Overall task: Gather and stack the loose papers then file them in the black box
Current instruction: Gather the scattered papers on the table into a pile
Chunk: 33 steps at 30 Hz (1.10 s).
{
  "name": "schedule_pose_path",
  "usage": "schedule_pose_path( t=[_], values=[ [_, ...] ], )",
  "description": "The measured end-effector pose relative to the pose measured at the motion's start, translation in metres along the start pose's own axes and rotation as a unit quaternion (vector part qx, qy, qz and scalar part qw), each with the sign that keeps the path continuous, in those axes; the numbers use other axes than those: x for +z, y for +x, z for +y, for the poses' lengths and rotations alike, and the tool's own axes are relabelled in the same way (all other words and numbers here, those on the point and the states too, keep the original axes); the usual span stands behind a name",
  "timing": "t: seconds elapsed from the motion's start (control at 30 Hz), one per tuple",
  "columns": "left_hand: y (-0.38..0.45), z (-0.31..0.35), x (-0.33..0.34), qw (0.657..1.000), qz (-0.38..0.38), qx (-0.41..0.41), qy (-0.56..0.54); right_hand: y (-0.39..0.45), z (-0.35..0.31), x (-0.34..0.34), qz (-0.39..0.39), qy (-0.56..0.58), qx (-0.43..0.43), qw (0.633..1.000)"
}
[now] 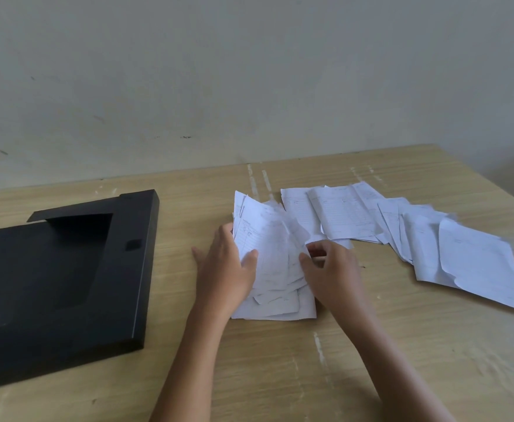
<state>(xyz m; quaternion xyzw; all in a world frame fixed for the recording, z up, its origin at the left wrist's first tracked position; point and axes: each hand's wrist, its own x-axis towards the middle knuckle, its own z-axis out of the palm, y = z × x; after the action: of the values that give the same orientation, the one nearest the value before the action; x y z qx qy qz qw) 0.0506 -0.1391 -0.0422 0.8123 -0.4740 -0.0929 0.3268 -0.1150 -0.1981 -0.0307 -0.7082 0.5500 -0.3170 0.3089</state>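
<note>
Papers are only partly gathered so far. A messy pile [275, 266] sits in the middle of the wooden table [371, 360], and both hands are on it. The left hand [226, 269] is on the left edge of the pile, with the thumb on top and the fingers open around the side. The right hand [330, 269] pinches the right edge of the pile between thumb and fingers. The sheets in the pile stick out at different angles, so I think it still needs squaring up.

More loose sheets [417, 236] lie spread out to the right and a bit farther away, overlapping each other. Nobody is touching them. They still have to be picked up and added to the pile.

The black box [64, 275] lies flat on the left side of the table, well apart from the pile. No paper can be seen in it. So the filing step has not begun, and I would say less than half of the job is done.
</note>
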Motion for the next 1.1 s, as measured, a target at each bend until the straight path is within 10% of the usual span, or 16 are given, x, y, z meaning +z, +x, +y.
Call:
schedule_pose_path(
  t=[1.1],
  values=[
    [-0.011,0.024,0.03,0.977,0.018,-0.073,0.2,0.019,0.004,0.01,0.032,-0.14,-0.07,0.987]
  ],
)
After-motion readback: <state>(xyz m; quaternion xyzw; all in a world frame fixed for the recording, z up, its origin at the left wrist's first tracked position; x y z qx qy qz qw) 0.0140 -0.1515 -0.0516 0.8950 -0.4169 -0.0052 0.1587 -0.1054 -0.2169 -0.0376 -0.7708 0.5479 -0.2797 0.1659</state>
